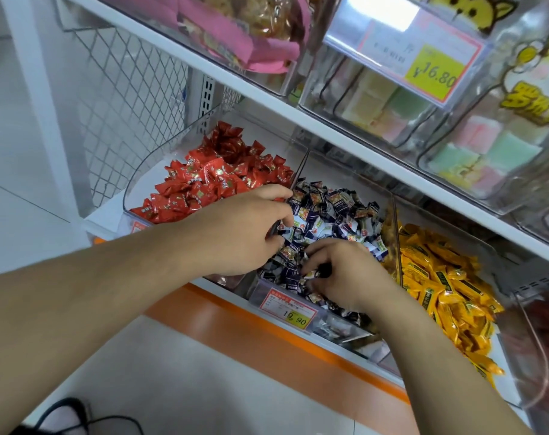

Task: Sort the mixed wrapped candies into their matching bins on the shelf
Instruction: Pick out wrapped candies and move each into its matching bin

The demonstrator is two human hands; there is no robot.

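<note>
At nine o'clock of the shelf stood the red candy bin (160,171), its clear wall holding a heap of red wrapped candies (216,177). Just right of it our left hand (245,227) reached across the divider into the middle bin (329,328), fingers curled down among the navy-and-white candies (335,211); it seemed to pinch one dark wrapper near its fingertips, though we could not tell for certain that it held anything. At five o'clock of that hand our right hand (342,271) lay low in the same heap, its fingers pinching a small dark-and-white candy (317,273) near the bin's front. Below, at six o'clock, the price tag (288,310) hung on the front wall. At three o'clock the yellow candy bin (499,246) held long yellow packets (439,287), touching the divider. We judged that we were picking through the middle heap for strays; to do it well we needed to spread the top layer gently, lift one piece at a time by its twisted end, check its colour, and carry it clear over the divider so that nothing spilled across.
</note>
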